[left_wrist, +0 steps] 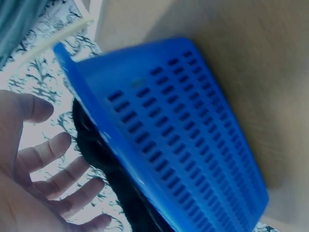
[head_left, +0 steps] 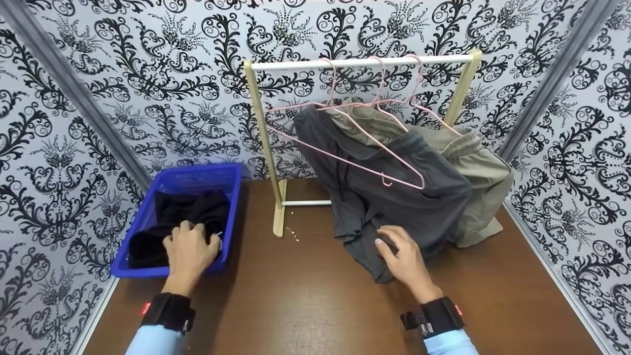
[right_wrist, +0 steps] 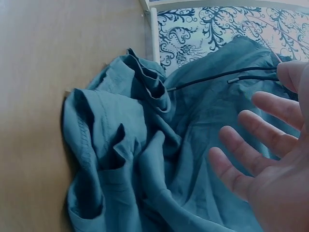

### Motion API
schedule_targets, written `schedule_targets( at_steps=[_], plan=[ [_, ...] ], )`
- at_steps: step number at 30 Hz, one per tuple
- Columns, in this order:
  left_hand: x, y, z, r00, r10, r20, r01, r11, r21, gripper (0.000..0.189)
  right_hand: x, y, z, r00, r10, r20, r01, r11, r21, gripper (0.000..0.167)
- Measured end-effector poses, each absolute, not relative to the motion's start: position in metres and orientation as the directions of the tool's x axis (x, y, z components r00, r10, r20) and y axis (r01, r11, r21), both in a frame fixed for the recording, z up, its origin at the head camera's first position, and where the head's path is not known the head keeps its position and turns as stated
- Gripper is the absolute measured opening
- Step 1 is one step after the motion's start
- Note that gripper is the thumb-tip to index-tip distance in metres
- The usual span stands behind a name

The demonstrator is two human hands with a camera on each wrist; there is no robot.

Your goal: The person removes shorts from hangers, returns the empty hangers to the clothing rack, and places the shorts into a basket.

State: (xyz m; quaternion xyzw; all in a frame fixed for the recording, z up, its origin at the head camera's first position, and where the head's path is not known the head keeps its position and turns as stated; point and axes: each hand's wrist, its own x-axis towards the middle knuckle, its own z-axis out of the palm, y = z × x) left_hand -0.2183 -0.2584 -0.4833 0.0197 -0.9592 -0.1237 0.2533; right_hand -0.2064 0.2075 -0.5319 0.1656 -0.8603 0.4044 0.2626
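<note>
My left hand (head_left: 190, 251) hovers over the near part of a blue plastic basket (head_left: 235, 207), above the black clothes (head_left: 190, 209) heaped inside. In the left wrist view its fingers (left_wrist: 53, 186) are spread loosely, with nothing between them, beside the basket rim. My right hand (head_left: 406, 259) is in front of dark grey drawstring shorts (head_left: 394, 209), fingers relaxed and holding nothing. Those shorts hang from a pink hanger (head_left: 330, 159), their lower legs bunched on the table. The right wrist view shows their black drawstrings (right_wrist: 217, 77) close to my thumb.
A small wooden rack with a white rail (head_left: 296, 65) stands at the back. Khaki shorts (head_left: 485, 177) hang behind the grey ones on pink hangers. Patterned wall panels (head_left: 197, 123) enclose the brown table (head_left: 305, 301) behind and on both sides.
</note>
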Motion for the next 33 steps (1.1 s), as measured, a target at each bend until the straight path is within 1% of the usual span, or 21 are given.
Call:
schedule_targets(
  at_steps=[4,9,14,19,24,28,33],
  plan=[
    [-0.218,-0.244,-0.482,-0.827,-0.072,0.558,0.1,0.957,0.272,0.025,-0.208,0.212,-0.525,-0.797,-0.075,0.6,-0.508,0.62,-0.598,0.024],
    [-0.217,-0.225,-0.479,-0.794,-0.066,0.605,0.175,0.927,0.331,0.022,-0.209,0.217,-0.516,-0.795,-0.083,0.601,-0.513,0.622,-0.592,0.025],
    [-0.216,-0.206,-0.477,-0.785,-0.082,0.614,0.214,0.894,0.393,0.028,-0.21,0.222,-0.506,-0.786,-0.092,0.611,-0.517,0.639,-0.569,0.025],
    [-0.219,-0.187,-0.477,-0.772,-0.061,0.632,0.287,0.855,0.433,0.035,-0.213,0.227,-0.495,-0.773,-0.09,0.629,-0.531,0.634,-0.562,0.026],
    [-0.224,-0.167,-0.474,-0.748,-0.009,0.664,0.363,0.832,0.42,0.043,-0.214,0.233,-0.485,-0.752,-0.09,0.653,-0.552,0.628,-0.548,0.027],
    [-0.227,-0.152,-0.468,-0.734,0.029,0.678,0.396,0.83,0.393,0.048,-0.216,0.237,-0.476,-0.729,-0.099,0.678,-0.574,0.629,-0.525,0.028],
    [-0.23,-0.138,-0.46,-0.745,0.068,0.663,0.407,0.835,0.372,0.052,-0.218,0.242,-0.465,-0.716,-0.105,0.69,-0.585,0.631,-0.51,0.029]
  ],
)
